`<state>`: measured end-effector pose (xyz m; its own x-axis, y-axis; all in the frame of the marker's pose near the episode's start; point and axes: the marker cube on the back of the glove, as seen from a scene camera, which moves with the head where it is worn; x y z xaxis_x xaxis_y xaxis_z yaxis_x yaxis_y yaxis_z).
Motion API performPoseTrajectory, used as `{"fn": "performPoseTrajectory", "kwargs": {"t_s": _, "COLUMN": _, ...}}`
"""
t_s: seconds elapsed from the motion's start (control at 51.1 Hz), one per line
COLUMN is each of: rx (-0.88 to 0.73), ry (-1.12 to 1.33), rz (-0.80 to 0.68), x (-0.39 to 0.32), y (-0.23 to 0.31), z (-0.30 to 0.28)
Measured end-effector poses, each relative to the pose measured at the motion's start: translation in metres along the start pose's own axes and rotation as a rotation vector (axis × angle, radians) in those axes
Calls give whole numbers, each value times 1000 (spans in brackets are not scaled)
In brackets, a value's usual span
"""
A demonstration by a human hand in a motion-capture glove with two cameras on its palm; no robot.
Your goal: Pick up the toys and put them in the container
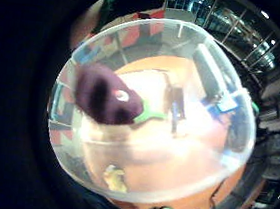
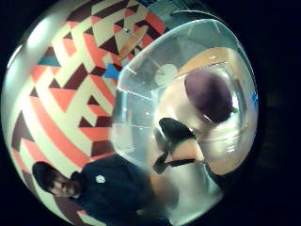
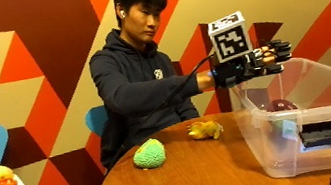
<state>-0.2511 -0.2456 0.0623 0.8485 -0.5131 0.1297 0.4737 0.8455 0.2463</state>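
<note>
**A:** From my desk, the biggest thing is the round wooden table (image 3: 199,173) across the lower half of the outside view. On its right side stands the clear plastic container (image 3: 267,156), with a black latch block on its near wall.

**B:** And the hand?

**A:** The gloved right hand (image 3: 256,63) hangs above the container's far left rim, right of centre in the frame. I see its fingers (image 3: 278,51) loosely curled and a little apart, with nothing between them.

**B:** Toys?

**A:** A purple toy (image 3: 281,104) lies inside the container. The outside view shows only its top through the wall; the little finger side palm view looks straight down into the tub and shows it whole, dark purple with a green leaf part (image 1: 151,116), on the tub floor at centre left. The thumb side view shows the same toy at upper right through the wall.

**B:** What is outside it?

**A:** A green knobbly toy (image 3: 149,154) and a smaller yellow toy (image 3: 204,129) sit on the table left of the container, apart from each other, with bare wood around them up to the table's near edge.

**B:** Any writing?

**A:** A small round badge on the person's hoodie; I cannot read it.
</note>
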Motion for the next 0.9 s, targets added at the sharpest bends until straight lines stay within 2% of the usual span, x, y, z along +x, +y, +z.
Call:
{"fn": "performPoseTrajectory", "kwargs": {"t_s": 0.137, "rx": -33, "ry": 95, "rz": -4, "x": 0, "y": 42, "z": -27}}
{"fn": "performPoseTrajectory", "kwargs": {"t_s": 0.215, "rx": -79, "ry": 128, "rz": -52, "x": -6, "y": 85, "z": -49}}
{"fn": "performPoseTrajectory", "kwargs": {"t_s": 0.313, "rx": -119, "ry": 374, "rz": -138, "x": 9, "y": 146, "z": -65}}
{"fn": "performPoseTrajectory", "kwargs": {"t_s": 0.411, "rx": -151, "ry": 506, "rz": -56, "x": 23, "y": 216, "z": -70}}
{"fn": "performPoseTrajectory", "kwargs": {"t_s": 0.508, "rx": -256, "ry": 453, "rz": 87, "x": 44, "y": 280, "z": -62}}
{"fn": "performPoseTrajectory", "kwargs": {"t_s": 0.606, "rx": -377, "ry": 341, "rz": 157, "x": 64, "y": 329, "z": -40}}
{"fn": "performPoseTrajectory", "kwargs": {"t_s": 0.743, "rx": -501, "ry": 243, "rz": 286, "x": 93, "y": 364, "z": -1}}
{"fn": "performPoseTrajectory", "kwargs": {"t_s": 0.9, "rx": -365, "ry": 259, "rz": 311, "x": 104, "y": 364, "z": 22}}
